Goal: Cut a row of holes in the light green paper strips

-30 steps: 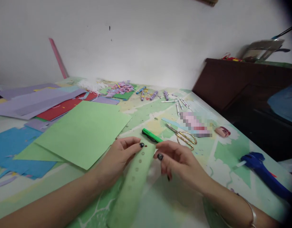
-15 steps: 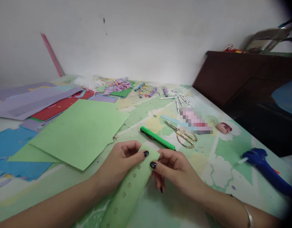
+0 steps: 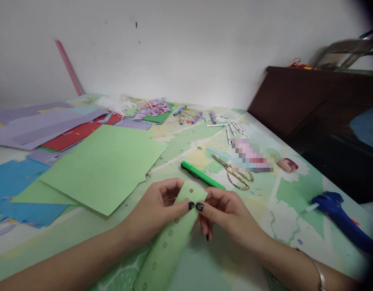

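A long strip of light green paper [image 3: 165, 258] with a row of small round marks along one side runs from my hands toward the bottom edge. My left hand [image 3: 162, 202] pinches its left side near the far end, thumb on top and fingers beneath. On the right side my right hand [image 3: 221, 210] grips the same strip, its thumb almost touching the left one. Some fingertips are hidden behind the paper. Just beyond the strip's end lies a green utility knife [image 3: 203, 176]. Gold-handled scissors [image 3: 232, 171] rest farther right.
Light green sheets [image 3: 104, 165] overlap blue paper [image 3: 10, 190] on the left. A blue glue gun [image 3: 335, 210] lies at the right. White markers [image 3: 229, 135], paper scraps [image 3: 153, 109] and white shreds [image 3: 113, 105] are near the wall. A dark cabinet [image 3: 310, 97] stands behind the table's right edge.
Both thumbs have moved down the strip from its far end and closer together, uncovering a round mark near the tip. The view has shifted slightly.
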The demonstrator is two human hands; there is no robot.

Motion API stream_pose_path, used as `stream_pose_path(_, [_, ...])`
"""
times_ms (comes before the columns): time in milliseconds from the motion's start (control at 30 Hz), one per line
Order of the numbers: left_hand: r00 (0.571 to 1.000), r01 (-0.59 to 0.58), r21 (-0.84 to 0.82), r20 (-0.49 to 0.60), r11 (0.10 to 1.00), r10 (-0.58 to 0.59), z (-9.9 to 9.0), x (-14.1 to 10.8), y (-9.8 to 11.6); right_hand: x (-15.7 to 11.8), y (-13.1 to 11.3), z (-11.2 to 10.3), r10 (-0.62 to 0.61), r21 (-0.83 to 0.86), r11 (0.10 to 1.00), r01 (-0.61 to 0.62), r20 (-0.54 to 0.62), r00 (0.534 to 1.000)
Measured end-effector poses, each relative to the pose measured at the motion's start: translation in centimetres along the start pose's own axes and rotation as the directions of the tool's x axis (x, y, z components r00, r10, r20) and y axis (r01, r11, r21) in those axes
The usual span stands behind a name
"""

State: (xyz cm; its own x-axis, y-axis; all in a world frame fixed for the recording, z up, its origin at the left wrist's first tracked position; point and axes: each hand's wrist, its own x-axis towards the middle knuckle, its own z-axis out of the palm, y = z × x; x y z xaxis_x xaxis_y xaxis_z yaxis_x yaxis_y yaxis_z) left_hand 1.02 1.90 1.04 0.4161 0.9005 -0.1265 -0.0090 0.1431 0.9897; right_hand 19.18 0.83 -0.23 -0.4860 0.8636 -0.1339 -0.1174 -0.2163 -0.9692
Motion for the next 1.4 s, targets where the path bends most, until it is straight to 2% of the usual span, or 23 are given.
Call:
stream_pose_path(167, [0.994, 0.086, -0.209, -0.042, 0.974, -0.097, 0.0, 0.0, -0.4, 0.1, 0.1, 0.0, 0.005, 0.008, 1.0, -0.005, 0.022, 1.0])
stream_pose_path(433, [0.987, 0.158, -0.382, 0.086, 0.911, -0.135, 0.1, 0.0, -0.7, 0.0, 0.1, 0.0, 0.004, -0.021, 1.0, -0.004, 0.009, 1.0])
stream_pose_path(600, [0.985, 0.173, -0.378, 0.094, 0.91, -0.148, 0.0, 0.0, -0.6, 0.0, 0.0, 0.1, 0.032, 0.004, 0.999, -0.032, 0.009, 0.999])
stream_pose_path(900, [0.971, 0.213, -0.348, 0.18, 0.913, -0.158, -0.3, 0.1, -1.2, -0.1, 0.3, 0.3, 0.075, 0.002, 0.997, -0.075, 0.029, 0.997])
stream_pose_path(1167, [0.943, 0.313, -0.297, 0.213, 0.902, -0.257, -0.4, 0.0, -0.9, -0.2, 0.4, 0.3, 0.084, 0.018, 0.996, -0.085, 0.048, 0.995])
stream_pose_path(1400, [0.93, 0.341, -0.278, 0.237, 0.898, -0.28, -0.7, 0.3, -1.0, -0.2, 0.4, 0.3, 0.103, 0.034, 0.994, -0.105, 0.05, 0.993])
